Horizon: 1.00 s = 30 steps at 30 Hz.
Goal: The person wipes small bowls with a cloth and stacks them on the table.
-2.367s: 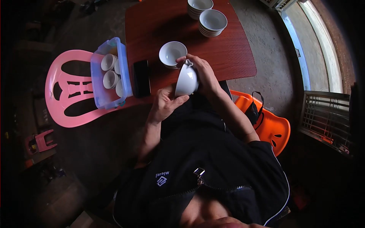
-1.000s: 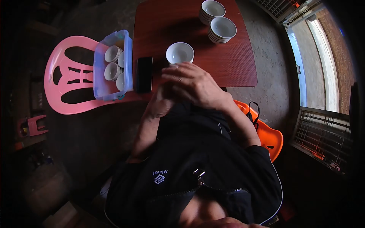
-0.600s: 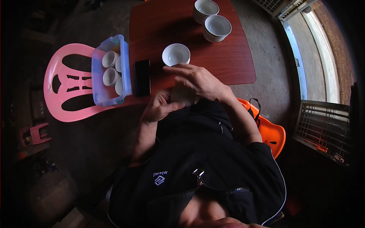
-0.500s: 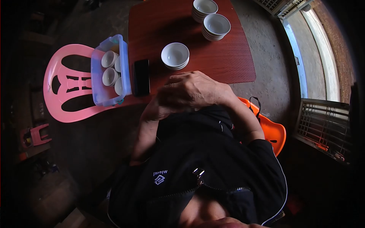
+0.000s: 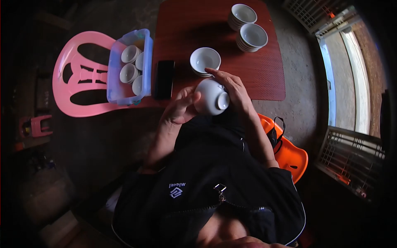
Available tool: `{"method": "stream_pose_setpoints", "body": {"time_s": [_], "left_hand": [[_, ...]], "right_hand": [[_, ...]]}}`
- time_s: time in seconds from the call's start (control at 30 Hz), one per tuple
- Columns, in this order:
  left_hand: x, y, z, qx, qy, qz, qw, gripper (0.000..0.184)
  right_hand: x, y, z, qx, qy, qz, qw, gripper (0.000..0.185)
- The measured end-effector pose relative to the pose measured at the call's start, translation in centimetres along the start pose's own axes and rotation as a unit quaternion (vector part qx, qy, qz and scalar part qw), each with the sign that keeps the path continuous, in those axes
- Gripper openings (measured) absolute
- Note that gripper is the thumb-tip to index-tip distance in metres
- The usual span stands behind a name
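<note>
A white bowl [image 5: 209,98] is held in front of my body, its outside and foot ring turned up toward me. My left hand [image 5: 182,106] grips it from the left, thumb along its side. My right hand [image 5: 232,84] lies against its right and far side, with fingers reaching over the rim; part of its grip is hidden. Just beyond, a short stack of white bowls [image 5: 205,60] stands upright on the red-brown table [image 5: 194,20]. Two taller stacks, the nearer one [image 5: 253,36] and the farther one [image 5: 242,15], stand toward the back right.
A black phone [image 5: 164,79] lies at the table's left edge. Beside it, a clear blue plastic bin [image 5: 117,89] with several small white cups [image 5: 129,72] rests on a pink chair [image 5: 62,91]. An orange chair [image 5: 293,159] is at my right.
My hands, clasped together near the table edge before, now are apart around a bowl that has come into view. The camera view has shifted, so the table sits farther right.
</note>
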<state>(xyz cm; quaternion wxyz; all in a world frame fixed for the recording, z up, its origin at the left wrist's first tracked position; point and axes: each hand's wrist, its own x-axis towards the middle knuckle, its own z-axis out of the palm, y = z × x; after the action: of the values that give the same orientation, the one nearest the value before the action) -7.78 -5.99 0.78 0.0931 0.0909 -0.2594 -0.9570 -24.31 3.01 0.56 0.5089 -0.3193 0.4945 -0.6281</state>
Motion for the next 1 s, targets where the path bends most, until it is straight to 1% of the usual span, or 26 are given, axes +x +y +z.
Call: {"method": "stream_pose_setpoints", "body": {"time_s": [0.07,0.1,0.13,0.2,0.27,0.3,0.33,0.37,0.4,0.47,0.5,0.53,0.57,0.6,0.63,0.67,0.7,0.73,0.77,0.8,0.83,0.87,0.9,0.93,0.97,1.0], "left_hand": [[0.3,-0.7,-1.4,-0.012,0.044,-0.001,0.999,0.046],[0.6,-1.1,-1.0,-0.026,0.055,0.011,0.998,0.044],[0.7,-1.2,-0.4,-0.021,0.051,0.039,0.998,0.042],[0.8,-2.3,-0.6,-0.021,0.077,0.083,0.993,0.043],[1.0,-3.3,-0.7,-0.012,0.084,0.126,0.988,0.038],[1.1,-4.0,-1.7,0.059,0.071,0.149,0.984,0.034],[1.1,-4.1,-1.8,0.129,0.058,0.169,0.975,0.031],[0.9,-4.1,-1.7,0.194,0.087,0.148,0.966,0.026],[0.8,-3.6,-1.4,0.193,0.088,0.152,0.965,0.026],[0.5,-2.4,-1.2,0.256,0.025,0.122,0.959,0.031],[0.3,-1.7,-1.2,0.133,0.01,0.091,0.987,0.034],[-0.1,-0.7,-0.8,0.073,0.019,0.07,0.995,0.035],[-0.5,0.1,-0.3,0.013,0.028,0.048,0.998,0.036],[-0.8,0.5,0.1,0.007,0.046,0.051,0.998,0.034],[-0.8,0.0,-0.1,0.007,0.046,0.052,0.998,0.034],[-0.6,-0.9,-0.5,0.04,0.035,0.095,0.994,0.033],[-0.4,-1.7,-1.0,0.073,0.024,0.138,0.988,0.032],[-0.2,-2.2,-1.2,0.103,0.041,0.17,0.979,0.026],[-0.5,-2.0,-1.8,0.102,0.041,0.168,0.98,0.026],[-1.1,-1.3,-2.3,0.088,0.002,0.178,0.98,0.024],[-1.7,-0.6,-2.4,0.074,-0.036,0.187,0.979,0.023],[-2.0,-0.2,-2.0,0.098,0.085,0.249,0.96,0.017],[-2.7,1.2,-3.0,0.118,0.062,0.267,0.954,0.017],[-3.6,2.8,-1.4,0.182,0.137,0.39,0.892,0.02],[-5.3,4.7,-2.6,0.207,0.125,0.403,0.883,0.023],[-6.5,6.6,-3.1,0.252,0.202,0.415,0.851,0.024]], "right_hand": [[0.3,-1.0,-0.3,-0.038,-0.036,0.028,0.998,0.043],[0.4,-1.2,-0.3,-0.043,-0.007,0.034,0.998,0.043],[0.6,-0.4,-0.5,-0.017,0.012,-0.028,0.999,0.044],[0.8,1.7,-0.2,0.157,0.112,0.064,0.979,0.044],[0.3,2.6,0.9,0.356,0.165,0.12,0.912,0.039],[0.1,3.7,1.0,0.393,0.133,0.091,0.905,0.035],[0.1,4.6,1.0,0.387,0.133,0.08,0.909,0.034],[0.2,5.4,0.8,0.382,0.134,0.067,0.912,0.032],[0.3,5.6,0.4,0.381,0.097,0.052,0.918,0.032],[0.8,5.5,-0.6,0.409,0.018,0.05,0.911,0.036],[0.8,3.4,0.6,0.379,0.083,0.119,0.914,0.041],[0.6,2.1,1.3,0.238,0.085,0.081,0.964,0.043],[0.6,1.5,1.8,0.093,0.084,0.04,0.991,0.045],[0.7,1.6,1.8,0.097,0.082,0.036,0.991,0.045],[0.9,2.1,1.9,0.213,0.09,0.077,0.97,0.044],[1.1,3.1,1.9,0.326,0.097,0.118,0.933,0.043],[1.3,5.9,0.9,0.375,-0.004,0.051,0.926,0.04],[1.0,5.7,2.2,0.386,0.039,0.076,0.918,0.038],[0.7,5.5,3.7,0.398,0.084,0.101,0.908,0.036],[0.9,6.1,3.8,0.45,0.09,0.171,0.872,0.036],[0.6,6.6,3.7,0.444,0.043,0.194,0.874,0.036],[0.3,6.8,3.6,0.438,-0.005,0.214,0.873,0.036],[0.4,6.1,3.9,0.435,-0.038,0.237,0.868,0.041],[0.2,6.2,3.6,0.438,-0.034,0.235,0.867,0.041],[-0.2,6.2,2.9,0.434,-0.061,0.262,0.86,0.043],[-0.6,6.3,2.1,0.428,-0.089,0.289,0.851,0.045]]}}
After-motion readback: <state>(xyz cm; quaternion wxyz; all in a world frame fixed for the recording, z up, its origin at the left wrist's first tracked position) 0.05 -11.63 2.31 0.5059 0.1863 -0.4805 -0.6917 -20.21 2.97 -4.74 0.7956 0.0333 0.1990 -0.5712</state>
